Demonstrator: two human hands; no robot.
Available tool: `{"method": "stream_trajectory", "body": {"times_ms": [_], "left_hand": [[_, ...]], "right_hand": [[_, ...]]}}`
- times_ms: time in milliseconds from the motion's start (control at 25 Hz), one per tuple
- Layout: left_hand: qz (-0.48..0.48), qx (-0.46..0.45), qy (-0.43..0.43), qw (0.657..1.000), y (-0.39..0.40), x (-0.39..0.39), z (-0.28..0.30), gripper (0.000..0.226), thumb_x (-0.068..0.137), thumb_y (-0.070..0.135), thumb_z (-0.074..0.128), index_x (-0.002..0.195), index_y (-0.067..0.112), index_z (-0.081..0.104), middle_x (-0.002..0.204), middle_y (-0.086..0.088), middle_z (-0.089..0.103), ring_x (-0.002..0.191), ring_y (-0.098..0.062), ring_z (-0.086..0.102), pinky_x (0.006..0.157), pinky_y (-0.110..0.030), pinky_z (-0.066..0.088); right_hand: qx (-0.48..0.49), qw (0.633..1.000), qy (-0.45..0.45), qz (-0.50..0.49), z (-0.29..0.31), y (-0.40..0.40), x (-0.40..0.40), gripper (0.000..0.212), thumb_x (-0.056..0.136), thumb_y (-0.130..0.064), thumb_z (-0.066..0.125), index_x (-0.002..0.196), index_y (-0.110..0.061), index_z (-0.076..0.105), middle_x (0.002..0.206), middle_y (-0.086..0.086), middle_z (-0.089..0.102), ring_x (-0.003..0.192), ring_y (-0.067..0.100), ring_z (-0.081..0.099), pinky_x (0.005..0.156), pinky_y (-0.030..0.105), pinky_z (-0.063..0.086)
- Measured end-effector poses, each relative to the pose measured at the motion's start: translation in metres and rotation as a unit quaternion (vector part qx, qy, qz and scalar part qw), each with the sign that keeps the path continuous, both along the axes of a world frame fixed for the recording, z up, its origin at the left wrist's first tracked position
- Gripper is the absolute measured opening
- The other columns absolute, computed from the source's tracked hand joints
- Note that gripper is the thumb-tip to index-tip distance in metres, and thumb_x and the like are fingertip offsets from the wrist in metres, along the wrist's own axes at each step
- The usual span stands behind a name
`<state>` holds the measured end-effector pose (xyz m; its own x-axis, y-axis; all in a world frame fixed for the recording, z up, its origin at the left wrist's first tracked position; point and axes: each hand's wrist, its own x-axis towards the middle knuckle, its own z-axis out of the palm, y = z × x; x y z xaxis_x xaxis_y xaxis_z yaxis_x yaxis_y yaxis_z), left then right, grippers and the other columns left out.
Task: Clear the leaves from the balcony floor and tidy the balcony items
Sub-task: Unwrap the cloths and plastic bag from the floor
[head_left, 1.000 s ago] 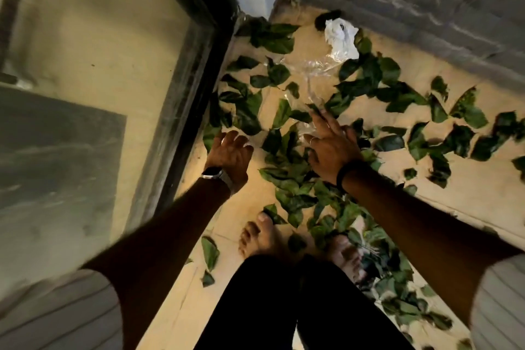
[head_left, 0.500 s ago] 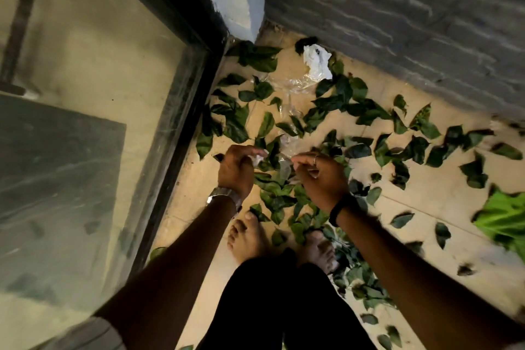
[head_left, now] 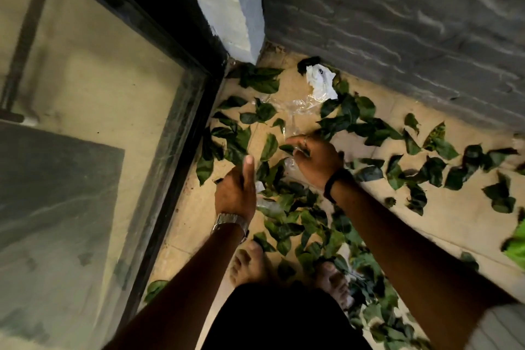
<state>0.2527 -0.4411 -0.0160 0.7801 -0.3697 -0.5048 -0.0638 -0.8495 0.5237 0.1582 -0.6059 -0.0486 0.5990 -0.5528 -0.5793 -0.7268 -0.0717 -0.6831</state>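
While leaves (head_left: 287,224) are scattered over the floor (head_left: 454,221) | clear plastic bag (head_left: 295,122) is pinched by right hand (head_left: 315,159) | left hand (head_left: 235,193), at its 8 o'clock, is closed on bag's near edge, thumb raised.

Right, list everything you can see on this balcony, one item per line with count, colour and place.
leaves: many, dark green, scattered over the floor from the corner to the feet
clear plastic bag: one, transparent, on the floor from near the corner to the hands
crumpled wrapper: one, white, in the corner by the wall
bright green thing: one, cut off at the right edge, cannot tell what
floor: beige tiles
wall: grey, ribbed, far side
glass door: one, black frame, left
feet: two, bare, among the leaves
left hand: wristwatch, thumb out, fingers hidden
right hand: black wristband, grips the plastic bag and a leaf
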Motion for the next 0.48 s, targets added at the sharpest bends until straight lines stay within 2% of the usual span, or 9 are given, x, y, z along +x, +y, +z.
{"method": "stream_trajectory", "body": {"times_ms": [40,120,200,280,320,400,480], "left_hand": [[-0.030,-0.009,-0.011,0.999,-0.003,0.005,-0.005,0.070,0.096,0.065,0.019,0.069,0.013,0.056,0.077,-0.017,0.067,0.074,-0.035,0.061,0.060,-0.036,0.039],[-0.097,-0.005,-0.035,0.995,-0.004,0.014,-0.020,0.076,0.099,0.063,0.018,0.073,0.007,0.064,0.080,-0.020,0.068,0.076,-0.036,0.063,0.065,-0.038,0.044],[-0.147,0.025,-0.046,0.988,0.001,0.020,-0.035,0.073,0.098,0.058,0.026,0.082,0.000,0.069,0.085,-0.024,0.068,0.081,-0.039,0.064,0.068,-0.039,0.043],[-0.169,0.030,-0.037,0.985,0.008,0.023,-0.040,0.079,0.085,0.065,0.027,0.080,-0.001,0.071,0.082,-0.025,0.068,0.079,-0.041,0.064,0.067,-0.042,0.046],[-0.162,0.026,-0.026,0.986,0.011,0.023,-0.039,0.081,0.078,0.069,0.027,0.078,0.001,0.072,0.079,-0.023,0.069,0.077,-0.040,0.065,0.065,-0.043,0.049],[-0.124,0.012,0.012,0.992,0.007,0.021,-0.032,0.076,0.073,0.072,0.034,0.074,0.006,0.073,0.074,-0.017,0.072,0.074,-0.035,0.068,0.065,-0.042,0.054],[-0.080,-0.016,0.083,0.993,-0.004,0.015,-0.023,0.055,0.082,0.064,0.056,0.077,0.011,0.070,0.074,-0.004,0.072,0.070,-0.024,0.068,0.059,-0.033,0.055]], "right_hand": [[-0.035,0.996,0.041,0.077,-0.023,0.002,0.011,0.036,0.094,-0.015,0.057,0.128,-0.024,0.065,0.140,-0.002,0.053,0.135,0.018,0.044,0.113,0.034,0.037],[-0.094,0.961,0.141,0.217,-0.049,0.017,0.025,0.042,0.093,-0.025,0.057,0.135,-0.024,0.059,0.154,-0.002,0.036,0.144,0.025,0.026,0.118,0.043,0.027],[-0.153,0.948,0.163,0.225,-0.047,0.036,0.022,0.043,0.091,-0.028,0.056,0.133,-0.023,0.059,0.149,-0.003,0.044,0.141,0.025,0.030,0.113,0.049,0.030],[-0.199,0.964,0.091,0.148,-0.025,0.053,-0.001,0.033,0.090,-0.026,0.056,0.120,-0.022,0.068,0.129,-0.004,0.063,0.127,0.023,0.048,0.103,0.048,0.040],[-0.183,0.978,0.035,0.090,-0.015,0.060,-0.016,0.028,0.091,-0.023,0.057,0.114,-0.021,0.073,0.119,-0.003,0.069,0.117,0.022,0.057,0.098,0.046,0.047],[-0.065,0.996,-0.025,-0.053,0.009,0.060,-0.043,0.021,0.093,-0.017,0.060,0.108,-0.018,0.075,0.109,-0.003,0.073,0.103,0.014,0.067,0.090,0.042,0.056],[0.041,0.988,-0.023,-0.149,0.028,0.052,-0.058,0.016,0.091,-0.021,0.068,0.106,-0.018,0.074,0.108,-0.015,0.070,0.096,-0.004,0.065,0.086,0.025,0.056]]}}
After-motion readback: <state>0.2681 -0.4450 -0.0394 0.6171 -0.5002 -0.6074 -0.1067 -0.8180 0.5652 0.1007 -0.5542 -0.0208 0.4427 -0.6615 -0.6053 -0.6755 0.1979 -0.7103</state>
